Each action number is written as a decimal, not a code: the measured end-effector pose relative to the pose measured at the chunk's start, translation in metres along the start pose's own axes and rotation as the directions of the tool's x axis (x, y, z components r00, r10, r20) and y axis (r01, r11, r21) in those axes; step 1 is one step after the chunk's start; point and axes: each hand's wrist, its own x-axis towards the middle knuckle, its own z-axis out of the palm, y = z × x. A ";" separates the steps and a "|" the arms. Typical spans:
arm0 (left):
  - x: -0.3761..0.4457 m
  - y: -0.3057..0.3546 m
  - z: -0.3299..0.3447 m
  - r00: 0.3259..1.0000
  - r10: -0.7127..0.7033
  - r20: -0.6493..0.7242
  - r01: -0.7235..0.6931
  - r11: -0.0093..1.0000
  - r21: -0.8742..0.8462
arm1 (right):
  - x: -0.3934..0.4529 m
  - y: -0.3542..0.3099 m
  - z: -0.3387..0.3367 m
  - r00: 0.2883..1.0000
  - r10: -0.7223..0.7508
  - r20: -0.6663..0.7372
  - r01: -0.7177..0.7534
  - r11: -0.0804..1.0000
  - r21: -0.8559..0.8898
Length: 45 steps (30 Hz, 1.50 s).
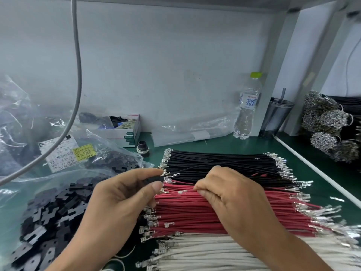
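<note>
Short wires with metal terminals lie in three bands on the green mat: black wires (pixel 224 161) farthest, red wires (pixel 187 210) in the middle, white wires (pixel 205 253) nearest. My left hand (pixel 125 196) pinches a small black piece and the terminal end of one black wire (pixel 195 167) between thumb and forefinger. My right hand (pixel 232 194) rests on the red band, its fingertips pinching a red wire near its terminal end.
A plastic bag of flat black parts (pixel 52 216) lies at the left, a labelled bag (pixel 64 153) behind it. A small open box (pixel 125 130), a water bottle (pixel 247 106) and a tumbler (pixel 275 116) stand at the back. Bundled wires (pixel 330 126) are stacked at the right.
</note>
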 end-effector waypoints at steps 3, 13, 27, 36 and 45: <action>0.001 0.002 0.001 0.999 0.028 -0.015 -0.028 0.999 0.025 | 0.000 0.000 0.000 1.000 0.024 -0.009 -0.023 0.998 0.060; 0.001 0.004 0.001 0.986 -0.132 0.099 0.153 0.957 -0.245 | 0.001 -0.013 -0.005 0.995 0.038 -0.095 -0.013 0.968 0.249; 0.002 -0.002 0.004 0.950 -0.183 0.252 0.279 0.861 -0.425 | -0.001 -0.020 -0.009 0.998 0.043 -0.039 -0.036 0.987 0.157; 0.003 -0.001 0.001 0.942 -0.161 0.295 0.277 0.870 -0.408 | 0.000 -0.018 -0.011 0.996 0.070 -0.047 -0.057 0.970 0.237; -0.003 0.005 0.005 0.908 -0.232 0.349 0.360 0.859 -0.364 | 0.000 -0.015 -0.020 0.999 0.047 0.016 -0.050 0.964 0.261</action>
